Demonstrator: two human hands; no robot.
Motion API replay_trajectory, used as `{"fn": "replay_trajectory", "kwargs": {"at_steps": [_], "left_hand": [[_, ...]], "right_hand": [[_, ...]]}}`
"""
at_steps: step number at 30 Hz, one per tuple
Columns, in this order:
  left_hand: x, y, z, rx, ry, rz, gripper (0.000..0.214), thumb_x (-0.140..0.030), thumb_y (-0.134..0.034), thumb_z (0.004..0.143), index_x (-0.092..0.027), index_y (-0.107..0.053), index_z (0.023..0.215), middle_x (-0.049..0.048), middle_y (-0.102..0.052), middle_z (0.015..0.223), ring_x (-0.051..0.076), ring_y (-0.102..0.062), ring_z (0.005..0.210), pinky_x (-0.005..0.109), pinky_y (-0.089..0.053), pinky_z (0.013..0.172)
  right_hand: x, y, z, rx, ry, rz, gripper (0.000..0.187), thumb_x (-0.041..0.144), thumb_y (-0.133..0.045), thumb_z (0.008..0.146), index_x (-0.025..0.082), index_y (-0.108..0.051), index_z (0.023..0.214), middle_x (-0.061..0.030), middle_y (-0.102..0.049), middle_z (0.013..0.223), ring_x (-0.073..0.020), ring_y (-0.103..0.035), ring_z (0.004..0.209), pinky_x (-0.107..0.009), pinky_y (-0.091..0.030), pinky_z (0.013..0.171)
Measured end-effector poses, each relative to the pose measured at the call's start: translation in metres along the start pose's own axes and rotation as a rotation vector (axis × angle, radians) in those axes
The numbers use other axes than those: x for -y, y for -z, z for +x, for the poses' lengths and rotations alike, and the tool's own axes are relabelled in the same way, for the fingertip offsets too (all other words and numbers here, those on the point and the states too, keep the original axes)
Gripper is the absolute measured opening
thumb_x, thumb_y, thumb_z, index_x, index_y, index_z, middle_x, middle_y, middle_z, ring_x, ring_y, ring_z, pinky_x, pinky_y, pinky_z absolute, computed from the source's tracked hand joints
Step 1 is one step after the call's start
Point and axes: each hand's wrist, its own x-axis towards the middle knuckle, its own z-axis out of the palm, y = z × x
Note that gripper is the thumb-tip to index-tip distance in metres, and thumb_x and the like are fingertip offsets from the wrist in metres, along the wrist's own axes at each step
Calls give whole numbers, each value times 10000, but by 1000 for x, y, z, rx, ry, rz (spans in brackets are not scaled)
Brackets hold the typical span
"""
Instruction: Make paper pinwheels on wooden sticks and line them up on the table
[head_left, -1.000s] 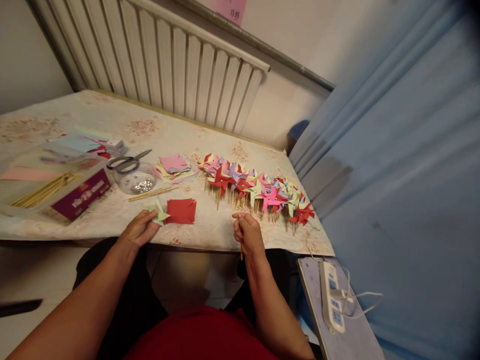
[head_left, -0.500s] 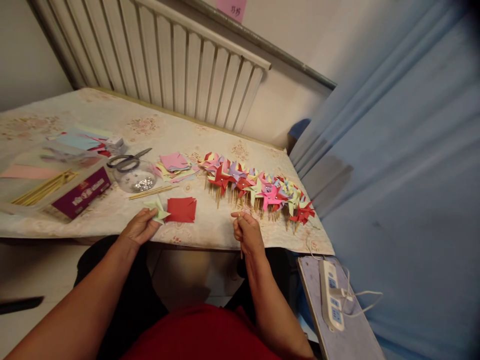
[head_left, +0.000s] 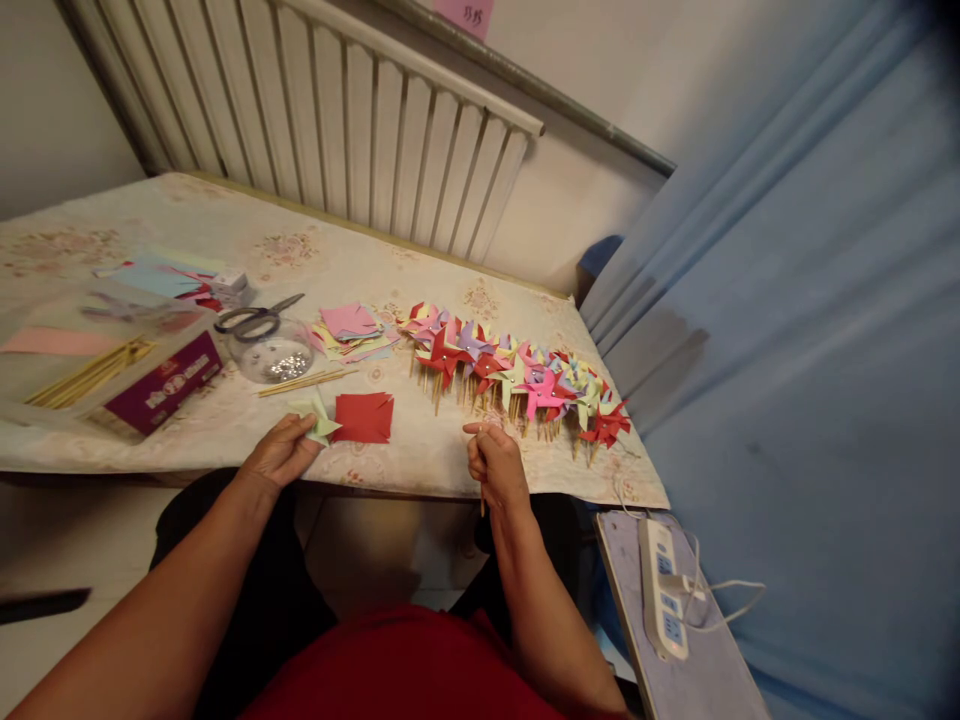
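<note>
My left hand [head_left: 283, 448] pinches a pale green folded paper pinwheel [head_left: 322, 418] by its left side, at the front of the table. Just right of it lies a stack of red paper squares [head_left: 363, 418] with slits cut at the corners. My right hand [head_left: 496, 464] is closed near the table's front edge, its index finger pointing left. A thin wooden stick [head_left: 482, 498] pokes out below that fist; most of its length is hidden by the fingers. Beyond my right hand stand rows of finished paper pinwheels [head_left: 541, 394] on sticks, in red, pink, green, purple and yellow.
A clear dish of metal pins [head_left: 289, 366] sits at left with scissors [head_left: 259, 318] on its rim. Nearby are loose sticks [head_left: 307, 382], pastel paper squares [head_left: 351, 326] and a purple-labelled plastic box [head_left: 166, 386]. A power strip [head_left: 663, 590] lies on a side stand.
</note>
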Motion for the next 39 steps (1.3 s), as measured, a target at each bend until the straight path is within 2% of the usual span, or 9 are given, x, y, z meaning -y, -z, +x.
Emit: {"fn": "replay_trajectory", "kwargs": {"at_steps": [4,11,19,23,26,33,36,39], "left_hand": [[1,4,2,58,-3,-26,185,-100,-740,661,-173,-688,823,58,-723,847,218,-696,815,308,-606,757],[0,1,-1,50,1,-41,192,-55,-716,674,-167,-680,826,68,-726,872,233,-702,852,325,-613,767],[0,0,-1,-19,21,-34,160,-74,-728,676,-199,-676,763,47,-712,811,233,-707,843,310,-607,772],[1,2,0,5,-7,-65,181,-50,-709,684,-210,-667,758,20,-721,831,189,-700,788,293,-612,752],[0,0,-1,18,4,-49,156,-57,-701,696,-189,-678,775,37,-719,816,180,-695,756,278,-609,741],[-3,-7,-6,13,22,-18,135,-94,-732,685,-187,-691,775,49,-714,779,245,-708,816,326,-613,752],[-2,-4,-5,21,25,-18,142,-98,-738,674,-191,-692,770,53,-716,777,266,-707,827,352,-617,753],[0,0,-3,33,2,-38,161,-94,-740,669,-203,-695,778,35,-725,794,238,-698,782,349,-618,736]], "right_hand": [[-2,1,1,-7,7,5,236,375,-592,743,160,-606,838,100,-461,458,-23,-177,318,-191,-93,353],[-1,0,-1,20,6,37,283,247,-610,662,154,-616,929,92,-520,531,-13,-200,347,-180,-112,374],[-5,3,1,-18,16,3,246,389,-591,756,164,-610,853,99,-460,464,-26,-186,319,-190,-94,354],[-6,4,1,18,2,20,253,300,-610,704,159,-610,915,97,-495,496,-22,-198,339,-184,-107,373],[-8,4,1,48,-15,16,279,272,-616,676,151,-612,927,86,-525,519,-22,-218,346,-182,-115,375],[-17,10,4,40,-24,-23,279,407,-625,732,161,-619,863,94,-473,474,-28,-178,331,-191,-99,363],[-26,15,11,12,-24,-103,289,395,-592,754,168,-640,926,86,-489,517,-39,-187,349,-192,-132,374],[-37,20,22,-34,72,-423,289,264,-519,787,188,-681,1013,46,-545,616,-86,-369,437,-207,-291,436]]}}
